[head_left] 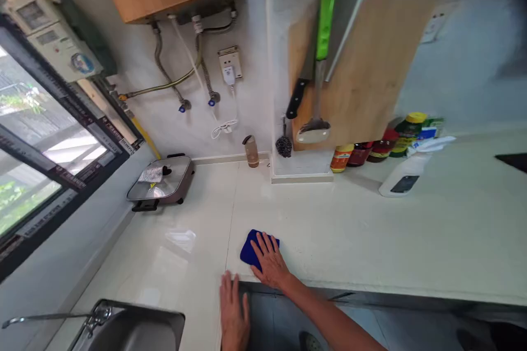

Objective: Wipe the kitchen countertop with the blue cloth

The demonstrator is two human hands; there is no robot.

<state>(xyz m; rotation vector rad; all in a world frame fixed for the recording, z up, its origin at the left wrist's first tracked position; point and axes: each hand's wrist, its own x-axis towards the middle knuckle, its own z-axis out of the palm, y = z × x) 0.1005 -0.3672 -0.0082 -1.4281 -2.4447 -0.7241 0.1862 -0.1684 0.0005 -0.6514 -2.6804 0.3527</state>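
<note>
Right hand (269,262) on blue cloth (247,249), crosswise — left hand (234,312) at counter edge (288,284).

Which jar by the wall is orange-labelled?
The leftmost jar in the row, nearest the wall's corner. The two dark red jars beside it lack that label, and the green bottle past them has a yellow cap.

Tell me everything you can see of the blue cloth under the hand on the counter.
The blue cloth is a deep royal blue, with a matte, soft fabric look and no visible pattern. It lies flat on the glossy cream countertop, close to the front edge. The right hand rests on it with fingers spread, hiding most of it, so only its edges show and its full shape cannot be told. The left hand is next to it, not touching it.
</note>
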